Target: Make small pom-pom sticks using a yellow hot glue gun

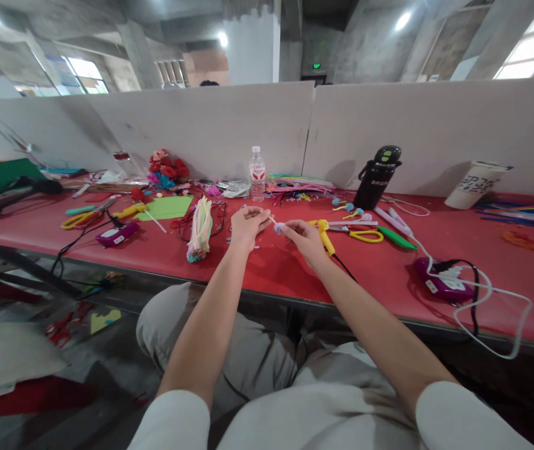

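Note:
Over the red table (295, 275), my left hand (247, 226) pinches a thin pale stem (271, 219). The fingertips of my right hand (305, 239) are closed on a small fuzzy purple ball (279, 229), which sits at the stem's right end. Whether ball and stem are joined I cannot tell. Just right of my right hand lies a yellow glue gun (326, 239), partly hidden by it. Scissors with yellow handles (366, 236) rest further right. To the left of my left hand is a bundle of pale pipe cleaners (201, 226).
A water bottle (257, 175) and a black flask (377, 179) stand near the white partition (201, 128). Purple power strips (444, 281) with loose cords lie on both sides. Green paper (168, 207), a second glue gun (129, 210) and a white cup (476, 185) are further out.

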The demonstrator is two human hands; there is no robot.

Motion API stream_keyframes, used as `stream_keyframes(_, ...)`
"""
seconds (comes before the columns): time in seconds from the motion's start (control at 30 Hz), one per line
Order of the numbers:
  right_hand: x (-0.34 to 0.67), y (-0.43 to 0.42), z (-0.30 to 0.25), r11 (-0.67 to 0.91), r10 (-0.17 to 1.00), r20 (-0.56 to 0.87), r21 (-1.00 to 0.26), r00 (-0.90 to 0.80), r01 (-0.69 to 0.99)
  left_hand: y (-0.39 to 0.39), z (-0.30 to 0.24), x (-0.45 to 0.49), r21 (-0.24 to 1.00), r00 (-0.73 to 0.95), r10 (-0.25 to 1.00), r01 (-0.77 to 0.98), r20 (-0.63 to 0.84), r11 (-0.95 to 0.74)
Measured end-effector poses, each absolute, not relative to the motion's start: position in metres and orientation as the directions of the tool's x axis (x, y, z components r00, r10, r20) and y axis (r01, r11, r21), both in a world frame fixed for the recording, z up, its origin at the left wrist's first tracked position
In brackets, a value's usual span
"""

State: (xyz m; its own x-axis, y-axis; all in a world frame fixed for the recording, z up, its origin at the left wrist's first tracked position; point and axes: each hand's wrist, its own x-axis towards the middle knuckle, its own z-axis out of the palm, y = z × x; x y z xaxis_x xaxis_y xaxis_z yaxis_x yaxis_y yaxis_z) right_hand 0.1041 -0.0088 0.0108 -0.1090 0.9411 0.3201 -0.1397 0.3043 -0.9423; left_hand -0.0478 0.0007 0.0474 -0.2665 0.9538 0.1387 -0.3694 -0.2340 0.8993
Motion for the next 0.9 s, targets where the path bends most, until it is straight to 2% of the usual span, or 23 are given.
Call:
stream_keyframes(0.37,0.109,-0.002,0.006,0.219,0.963,0.246,-0.951,-0.109,-0.218,0.004,0.05,-0.058,0.879,-0.28,0.95,-0.406,0.139,-0.249)
stream_keyframes(0.6,0.108,-0.005,0.007,0.178,0.966,0.219,-0.949,-0.136,-0.261,0.012,0.046,-0.06,0.865,-0.249,0.968,-0.478,0.035,-0.154)
stream_keyframes(0.77,0.106,-0.009,0.009,0.305,0.926,0.345,-0.922,-0.151,-0.238,0.017,0.038,-0.055,0.843,-0.249,0.965,-0.534,-0.088,-0.061)
stream_keyframes(0.9,0.105,-0.008,0.007,0.387,0.908,0.408,-0.903,-0.094,-0.187,0.02,0.031,-0.052,0.856,-0.254,0.961,-0.516,-0.105,-0.042)
